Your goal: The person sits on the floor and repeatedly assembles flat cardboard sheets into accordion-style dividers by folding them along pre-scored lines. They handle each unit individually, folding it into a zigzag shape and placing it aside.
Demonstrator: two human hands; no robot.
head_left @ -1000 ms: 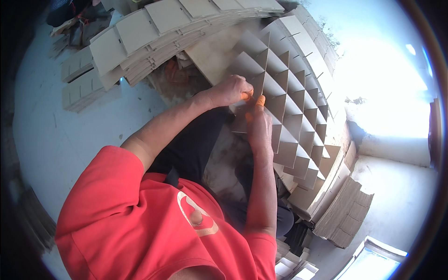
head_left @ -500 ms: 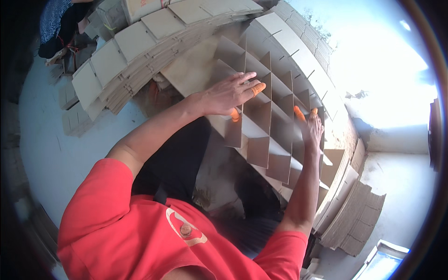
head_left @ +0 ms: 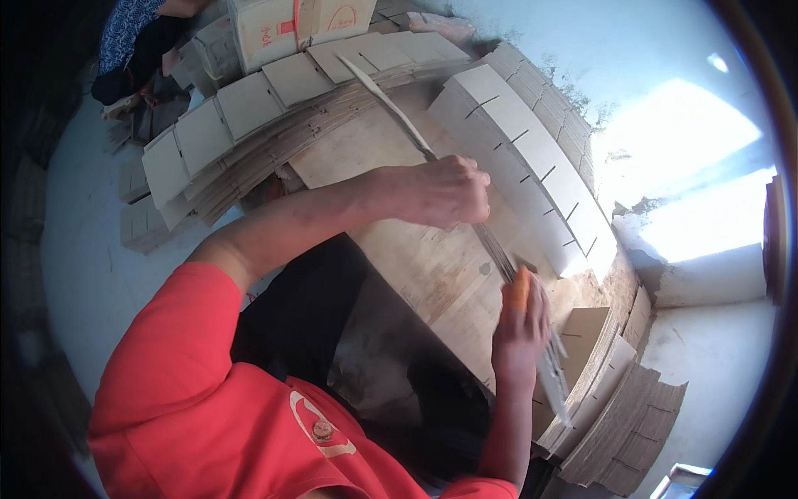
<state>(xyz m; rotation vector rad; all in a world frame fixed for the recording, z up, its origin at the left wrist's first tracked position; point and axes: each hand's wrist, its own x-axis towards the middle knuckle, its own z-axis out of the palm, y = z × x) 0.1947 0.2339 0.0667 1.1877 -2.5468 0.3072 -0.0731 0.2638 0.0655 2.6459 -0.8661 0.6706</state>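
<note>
Wooden counter [head_left: 424,266] lies beneath a folded divider [head_left: 496,252]; left grip [head_left: 451,193] and right grip [head_left: 522,324] clamp it. Judged light, flexible, crease-prone; best held along its long edge.

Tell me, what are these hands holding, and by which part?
Flattened cardboard, seen nearly edge-on. The left hand grips it around the middle; the right hand grips it nearer its lower end.
</note>
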